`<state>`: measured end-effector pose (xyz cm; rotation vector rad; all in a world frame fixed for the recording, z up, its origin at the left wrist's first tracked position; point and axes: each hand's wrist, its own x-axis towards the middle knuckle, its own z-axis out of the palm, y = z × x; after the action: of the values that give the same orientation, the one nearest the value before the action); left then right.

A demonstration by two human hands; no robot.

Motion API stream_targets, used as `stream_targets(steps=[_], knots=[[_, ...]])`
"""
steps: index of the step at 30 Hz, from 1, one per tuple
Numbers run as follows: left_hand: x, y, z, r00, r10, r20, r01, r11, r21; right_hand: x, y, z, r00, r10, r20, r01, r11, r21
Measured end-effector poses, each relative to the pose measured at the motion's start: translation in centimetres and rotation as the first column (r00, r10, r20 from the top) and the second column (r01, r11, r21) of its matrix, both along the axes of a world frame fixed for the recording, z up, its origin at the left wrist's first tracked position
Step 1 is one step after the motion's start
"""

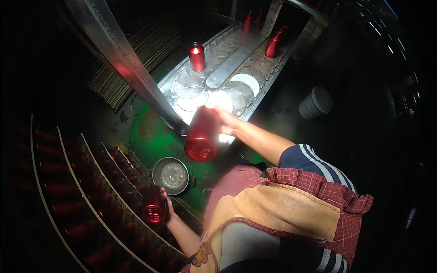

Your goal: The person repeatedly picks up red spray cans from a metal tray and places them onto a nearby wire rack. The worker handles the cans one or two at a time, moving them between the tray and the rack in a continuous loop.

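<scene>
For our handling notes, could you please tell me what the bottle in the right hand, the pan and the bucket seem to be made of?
Red bottle in the right hand: probably metal, or coated glass; satin red sheen.
Pan: apparently bare metal, from its grey shine.
Bucket: likely pale plastic; its smooth surface looks matte.

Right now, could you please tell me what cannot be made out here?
In the head view:
Right hand: some fingers, hidden by its bright red bottle.
Left hand: some fingers, hidden by its dark red bottle.
Far-left racked bottles: exact count, lost in darkness.
</scene>
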<state>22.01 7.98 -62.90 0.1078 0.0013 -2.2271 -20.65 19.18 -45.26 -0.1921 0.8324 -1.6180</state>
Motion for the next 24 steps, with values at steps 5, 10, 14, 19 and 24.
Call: stream_targets(steps=[5, 10, 14, 19, 24], knots=[[-18.9, 3.2, 10.6, 0.745, 0.169, 0.646, -0.032, 0.975, -0.218, -15.6, 9.7, 2.2, 0.533, -0.415, -0.738, 0.549, 0.833, -0.072], [-42.6, 8.4, 15.0, 0.375, 0.725, 0.578, 0.36, 0.46, -0.811, -26.1, 10.5, -1.3, -0.299, -0.228, -0.927, 0.559, 0.745, -0.364], [-55.7, 10.6, 13.5, 0.422, 0.868, 0.263, 0.539, -0.007, -0.842, -32.1, 9.3, -5.6, -0.32, -0.063, -0.945, 0.576, 0.78, -0.246], [-61.0, 12.6, 11.0, 0.442, 0.854, 0.274, 0.663, -0.105, -0.741, -36.7, 9.2, -7.2, -0.202, 0.06, -0.978, 0.618, 0.782, -0.079], [-56.9, 12.3, 12.7, 0.463, 0.839, 0.287, 0.605, -0.062, -0.794, -36.9, 13.4, -3.2, -0.431, -0.182, -0.884, 0.631, 0.64, -0.439]])
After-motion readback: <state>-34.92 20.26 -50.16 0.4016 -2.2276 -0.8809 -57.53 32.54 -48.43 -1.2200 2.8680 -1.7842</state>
